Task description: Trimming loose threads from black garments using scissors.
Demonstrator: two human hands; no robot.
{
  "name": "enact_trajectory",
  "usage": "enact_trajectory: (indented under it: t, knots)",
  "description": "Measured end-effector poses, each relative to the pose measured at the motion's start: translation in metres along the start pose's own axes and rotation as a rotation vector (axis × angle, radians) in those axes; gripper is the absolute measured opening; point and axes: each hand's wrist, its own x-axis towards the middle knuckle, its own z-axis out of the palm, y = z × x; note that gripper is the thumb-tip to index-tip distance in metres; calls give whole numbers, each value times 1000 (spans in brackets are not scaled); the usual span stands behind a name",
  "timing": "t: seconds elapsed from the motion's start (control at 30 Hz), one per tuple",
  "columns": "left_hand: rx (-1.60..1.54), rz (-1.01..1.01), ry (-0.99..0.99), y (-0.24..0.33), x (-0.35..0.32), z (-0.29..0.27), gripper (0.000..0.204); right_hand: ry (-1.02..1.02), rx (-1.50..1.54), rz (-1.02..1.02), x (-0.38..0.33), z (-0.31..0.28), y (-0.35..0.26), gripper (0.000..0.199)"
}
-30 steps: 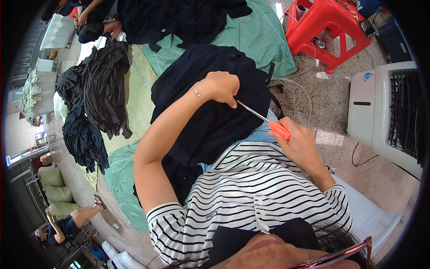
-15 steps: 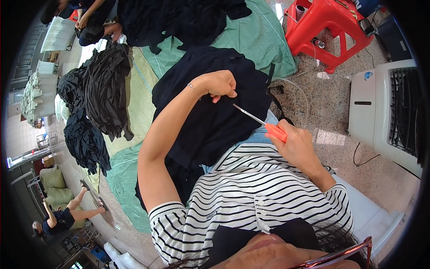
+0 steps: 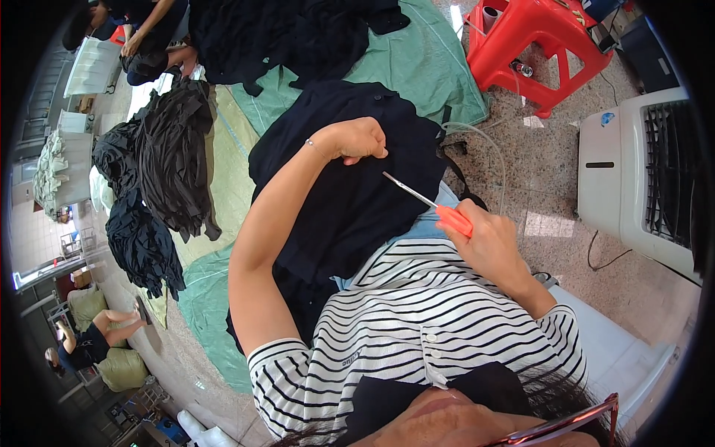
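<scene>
A dark navy garment (image 3: 335, 216) with a button near its far edge lies spread across my lap. Over its upper middle is my left hand (image 3: 356, 140), fingers curled in and thumb pressed to them; what they pinch, if anything, is hidden or too small to name. My right hand (image 3: 488, 238) is closed round the orange handle of a slim metal-bladed tool (image 3: 454, 220). Its thin tip points up and left over the cloth, a short gap below my left hand. I cannot tell whether it is a pair of scissors.
Dark clothes (image 3: 275, 37) lie heaped on a green sheet (image 3: 432, 67) ahead; more piles (image 3: 175, 156) sit at left. A red stool (image 3: 547, 48) and a white air cooler (image 3: 614, 164) stand at right. Two other people are at left, one sitting by the far heap.
Both hands and the tool keep nearly the same pose over the garment. The view has shifted slightly. At lower left, the other person has changed position.
</scene>
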Motion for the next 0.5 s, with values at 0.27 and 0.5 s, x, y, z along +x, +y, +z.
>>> enact_trajectory:
  t: [0.27,0.5]
  knots:
    - [-33,-1,67,-5,-4,6,20,17,-69,142,-7,-12,27,32]
    - [274,265,488,-7,-16,23,21,209,8,293,3,-7,45,34]
